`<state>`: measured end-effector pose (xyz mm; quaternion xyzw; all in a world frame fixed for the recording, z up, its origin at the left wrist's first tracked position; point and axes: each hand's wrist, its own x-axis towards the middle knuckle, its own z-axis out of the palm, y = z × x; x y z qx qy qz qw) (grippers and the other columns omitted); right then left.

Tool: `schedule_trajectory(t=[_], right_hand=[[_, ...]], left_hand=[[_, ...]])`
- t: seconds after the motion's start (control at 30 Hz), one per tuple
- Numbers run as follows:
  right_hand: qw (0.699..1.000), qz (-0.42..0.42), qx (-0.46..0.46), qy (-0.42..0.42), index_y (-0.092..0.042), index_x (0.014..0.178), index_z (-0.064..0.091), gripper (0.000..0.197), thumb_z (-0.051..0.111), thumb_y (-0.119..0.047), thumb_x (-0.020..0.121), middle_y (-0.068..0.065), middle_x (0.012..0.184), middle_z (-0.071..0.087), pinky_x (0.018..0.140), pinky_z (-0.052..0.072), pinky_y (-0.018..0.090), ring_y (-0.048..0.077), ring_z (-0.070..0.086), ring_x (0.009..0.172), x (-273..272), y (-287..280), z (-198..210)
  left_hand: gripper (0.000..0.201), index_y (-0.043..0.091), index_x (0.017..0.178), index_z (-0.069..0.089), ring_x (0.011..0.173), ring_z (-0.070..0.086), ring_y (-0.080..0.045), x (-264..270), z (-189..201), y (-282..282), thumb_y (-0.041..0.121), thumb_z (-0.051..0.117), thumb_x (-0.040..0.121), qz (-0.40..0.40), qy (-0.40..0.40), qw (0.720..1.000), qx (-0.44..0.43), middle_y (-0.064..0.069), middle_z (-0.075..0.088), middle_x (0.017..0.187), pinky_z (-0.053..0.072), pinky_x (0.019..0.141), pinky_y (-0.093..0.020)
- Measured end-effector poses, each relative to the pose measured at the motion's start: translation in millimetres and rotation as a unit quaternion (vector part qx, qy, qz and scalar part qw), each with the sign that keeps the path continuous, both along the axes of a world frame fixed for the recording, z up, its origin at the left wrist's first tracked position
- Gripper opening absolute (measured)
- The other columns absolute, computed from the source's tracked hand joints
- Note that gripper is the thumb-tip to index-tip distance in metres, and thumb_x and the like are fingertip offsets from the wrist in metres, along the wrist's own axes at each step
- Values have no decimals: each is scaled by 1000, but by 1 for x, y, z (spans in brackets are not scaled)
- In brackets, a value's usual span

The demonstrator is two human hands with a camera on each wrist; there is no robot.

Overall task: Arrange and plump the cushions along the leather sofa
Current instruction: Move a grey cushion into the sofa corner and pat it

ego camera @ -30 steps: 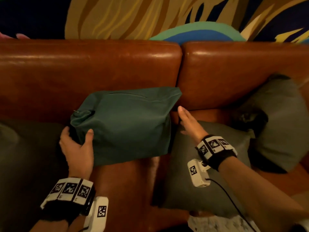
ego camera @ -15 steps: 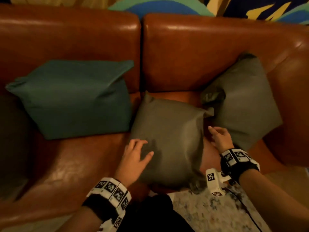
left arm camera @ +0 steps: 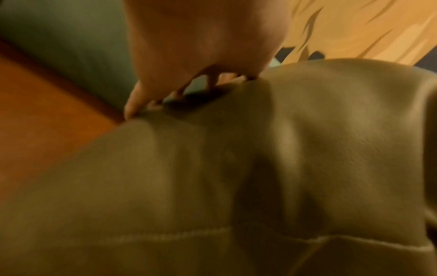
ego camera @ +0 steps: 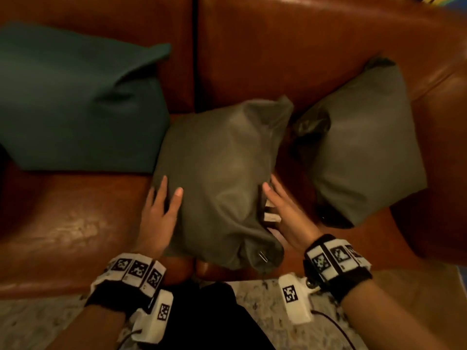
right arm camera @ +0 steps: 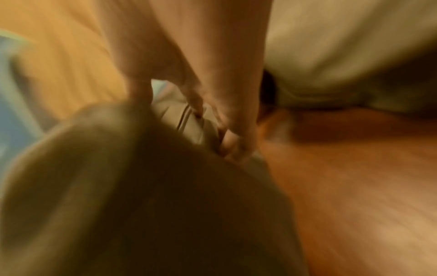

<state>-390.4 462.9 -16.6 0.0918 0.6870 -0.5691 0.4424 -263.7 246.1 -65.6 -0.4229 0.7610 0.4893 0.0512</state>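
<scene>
An olive-grey cushion (ego camera: 219, 168) lies on the seat of the brown leather sofa (ego camera: 278, 59), its front corner hanging over the seat edge. My left hand (ego camera: 170, 188) presses flat against its left side with the thumb on top; its fingers (left arm camera: 134, 104) reach to the cushion's (left arm camera: 236, 168) far rim. My right hand (ego camera: 270, 184) holds the right side, thumb on top. Its fingers (right arm camera: 234, 143) dig into the edge of the cushion (right arm camera: 141, 186). A dark green cushion (ego camera: 75, 104) leans on the backrest at left. A second olive cushion (ego camera: 361, 147) leans in the right corner.
The sofa's right armrest (ego camera: 442, 173) curves round behind the second olive cushion. Bare leather seat (ego camera: 75, 223) lies in front of the green cushion. A speckled pale rug (ego camera: 257, 299) covers the floor below the sofa's front edge.
Both hands left the green cushion and moved right to the olive one. My left hand slid from its top to its left side, and the cushion's far end has risen and crumpled.
</scene>
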Motion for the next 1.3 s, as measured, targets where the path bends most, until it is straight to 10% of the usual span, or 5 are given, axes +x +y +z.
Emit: schedule_trajectory(t=[0.17, 0.5, 0.9, 1.0, 1.3], right_hand=[[993, 96, 5, 72, -39, 156, 19, 67, 53, -39, 98, -19, 151, 36, 108, 37, 28, 3, 40, 135, -12, -8, 15], [980, -38, 103, 165, -23, 135, 44, 41, 56, -36, 98, 6, 133, 50, 89, 44, 38, 22, 51, 112, -117, -11, 11], [985, -56, 17, 163, -28, 106, 64, 18, 54, -40, 99, -7, 111, 70, 90, 49, 37, 10, 64, 104, -147, -39, 51], [977, -63, 33, 200, -29, 97, 66, 14, 59, -41, 96, -7, 106, 73, 73, 51, 29, 7, 68, 95, -149, -27, 70], [980, -94, 112, 138, -21, 157, 25, 107, 68, -71, 73, 1, 159, 34, 119, 28, 49, 25, 34, 145, -130, -5, 28]], left_hand=[[72, 44, 146, 28, 146, 17, -2, -1, 55, 14, 70, 52, 82, -34, 209, 977, -21, 9, 21, 159, 14, 115, -18], [77, 75, 130, -10, 149, -13, -27, -5, 36, 47, 59, 52, 88, -117, 93, 989, -8, 31, -19, 153, 3, 117, -63], [47, 58, 129, 36, 118, 43, 21, 2, 54, 13, 36, 56, 93, 11, 215, 976, 34, 23, 47, 138, 32, 97, 0], [50, 52, 128, 51, 122, 52, 5, -10, 45, -13, 60, 64, 80, -1, 180, 978, 101, 18, 58, 132, 40, 107, -21], [79, 52, 144, 23, 142, 21, 8, 63, 70, 48, 72, 58, 76, -67, 203, 973, 85, 23, 21, 157, 22, 113, -15]])
